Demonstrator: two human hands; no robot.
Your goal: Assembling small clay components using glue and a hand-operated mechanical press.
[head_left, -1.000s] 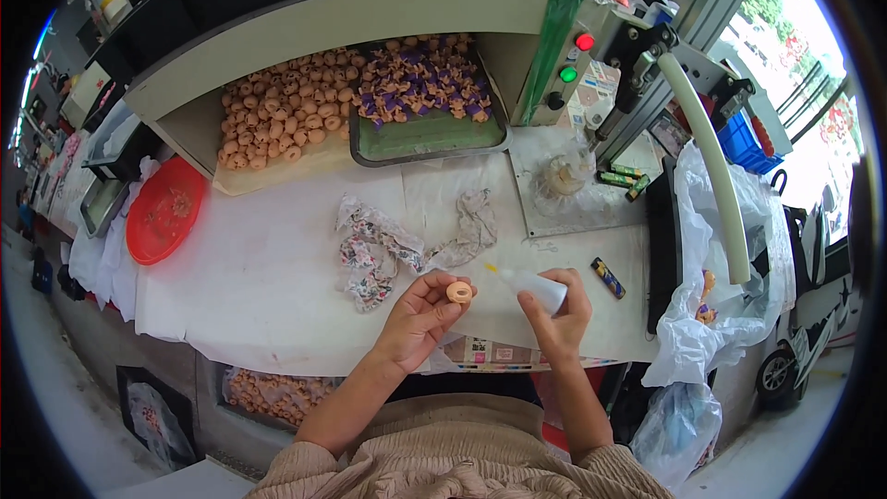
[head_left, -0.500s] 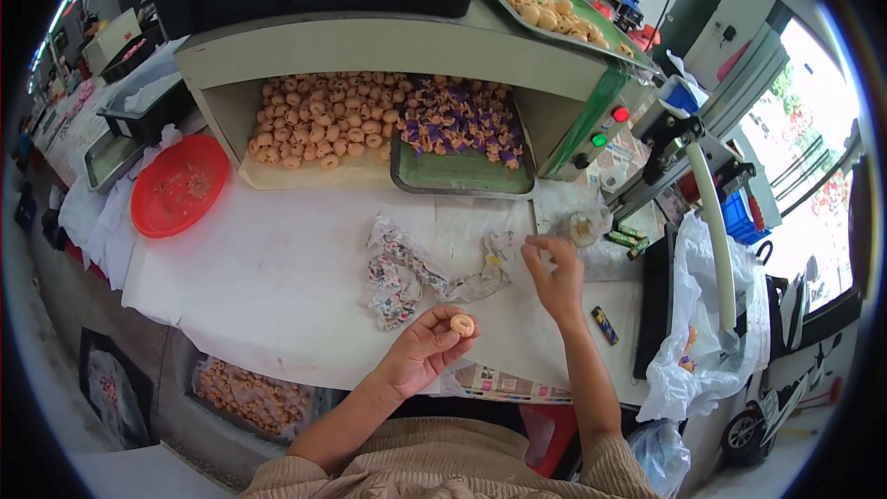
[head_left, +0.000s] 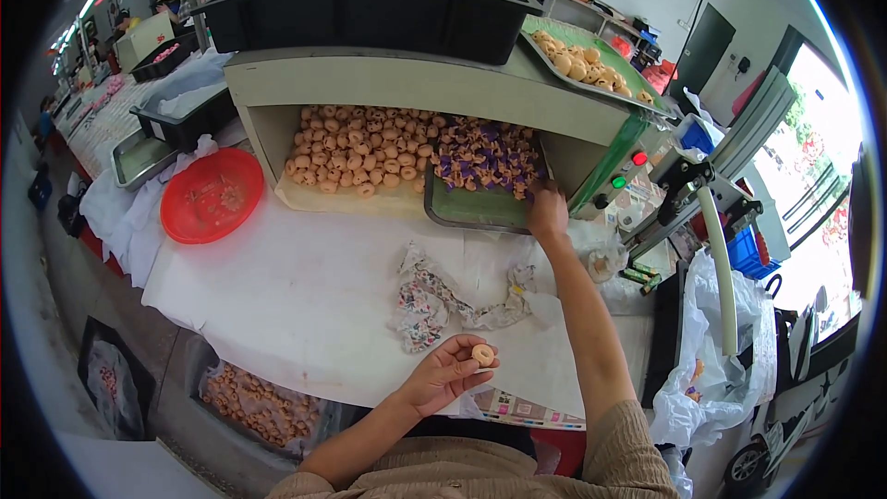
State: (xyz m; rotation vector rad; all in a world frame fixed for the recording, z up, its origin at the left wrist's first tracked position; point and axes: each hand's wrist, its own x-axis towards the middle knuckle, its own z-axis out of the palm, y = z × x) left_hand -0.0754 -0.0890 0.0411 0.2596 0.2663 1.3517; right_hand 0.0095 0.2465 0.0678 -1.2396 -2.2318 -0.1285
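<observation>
My left hand [head_left: 442, 379] pinches a small beige round hollow piece [head_left: 482, 356], its hole facing up, above the front of the white-covered table. My right hand [head_left: 548, 211] is stretched forward to the right end of a green-bottomed tray [head_left: 476, 212]. Its fingertips are beside a heap of small beige and purple figures [head_left: 485, 155] in that tray. Those fingers are partly hidden, so whether they grip a figure does not show. Left of the tray lies a large heap of beige round hollow pieces [head_left: 356, 148] under the grey shelf.
A crumpled floral cloth [head_left: 425, 300] lies mid-table. The red basin [head_left: 212, 196] is at the left, a black bin [head_left: 370, 14] on the shelf [head_left: 416, 83] beside a tray of beige pieces [head_left: 587, 65]. A machine arm [head_left: 716, 268] stands at the right. Below sits a crate of pieces [head_left: 259, 407].
My right hand has gone forward from above the table to the tray of figures. My left hand still holds the round piece. The whole view has shifted slightly.
</observation>
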